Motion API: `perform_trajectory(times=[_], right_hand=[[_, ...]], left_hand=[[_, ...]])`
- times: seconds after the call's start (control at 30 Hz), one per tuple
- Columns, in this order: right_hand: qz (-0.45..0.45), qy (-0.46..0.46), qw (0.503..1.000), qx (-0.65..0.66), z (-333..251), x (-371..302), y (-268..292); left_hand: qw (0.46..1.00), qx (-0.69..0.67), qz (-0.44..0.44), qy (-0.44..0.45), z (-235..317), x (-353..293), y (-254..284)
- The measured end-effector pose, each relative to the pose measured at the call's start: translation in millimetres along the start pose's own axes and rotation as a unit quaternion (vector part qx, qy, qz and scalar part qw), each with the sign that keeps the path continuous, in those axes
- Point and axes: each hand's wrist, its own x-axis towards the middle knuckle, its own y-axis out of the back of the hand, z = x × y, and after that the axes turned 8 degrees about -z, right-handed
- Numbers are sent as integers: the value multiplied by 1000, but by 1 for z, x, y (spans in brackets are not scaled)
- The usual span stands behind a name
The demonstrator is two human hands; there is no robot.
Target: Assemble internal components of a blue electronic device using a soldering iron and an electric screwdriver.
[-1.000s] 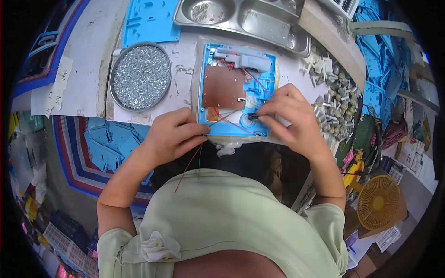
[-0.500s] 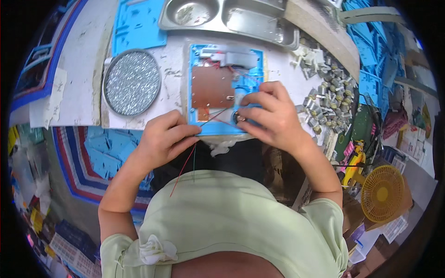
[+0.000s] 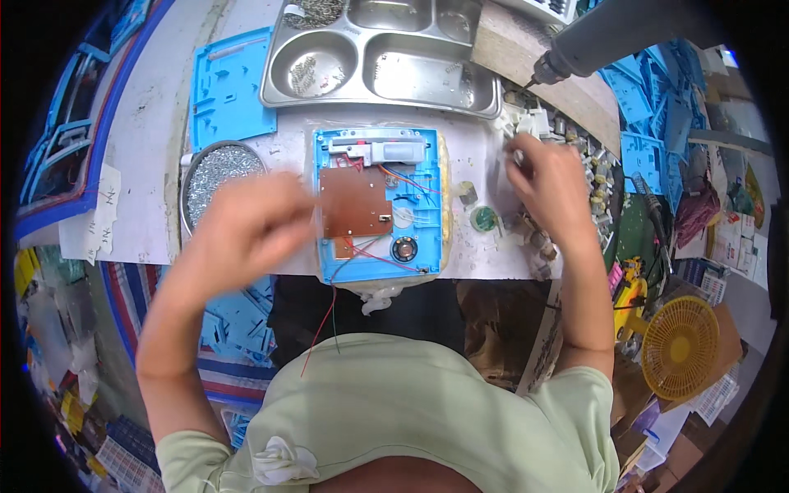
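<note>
A blue plastic casing half [image 3: 362, 269] lies on a padded surface in front of me. Inside it are a brown circuit board [image 3: 349, 201], a small round speaker [image 3: 403, 249], a grey-white module [image 3: 394, 153] and thin coloured wires, some trailing over the near edge. My left hand [image 3: 251, 226], smeared by motion, is up between the casing and the round dish of silvery screws [image 3: 215, 174], partly covering the dish. My right hand [image 3: 552, 185] is over the small parts to the right of the casing, fingers curled in; what they hold, if anything, is hidden.
A metal compartment tray [image 3: 386, 111] with small hardware stands behind the casing. A grey powered screwdriver [image 3: 596, 49] hangs at upper right. Metal-and-white parts [image 3: 596, 172] are heaped on the right. Another blue panel [image 3: 234, 103] lies at left, and a yellow fan [image 3: 679, 341] stands at lower right.
Both hands have come off the casing, the left moving up and left, the right moving right to the parts. The speaker lies uncovered in the casing. The view has shifted, bringing in the screwdriver.
</note>
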Motion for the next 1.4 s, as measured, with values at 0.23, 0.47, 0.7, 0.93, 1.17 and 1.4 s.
perform_trajectory(times=[0.23,0.47,0.7,0.93,1.17,1.4], right_hand=[[-104,-67,947,297,8,-17,21],[-28,-18,952,304,-16,-39,28],[126,198,920,315,-54,-61,15],[124,242,877,396,-84,-64,-12],[112,282,897,320,-94,-64,-18],[6,67,694,717,-77,-114,-50]], left_hand=[[977,193,94,0,-62,204,-31],[952,304,33,-1,-68,243,-50],[987,-149,46,49,14,95,5],[724,-654,92,202,40,-7,-68],[703,-681,68,196,38,-13,-89],[970,-223,21,91,45,16,-69]])
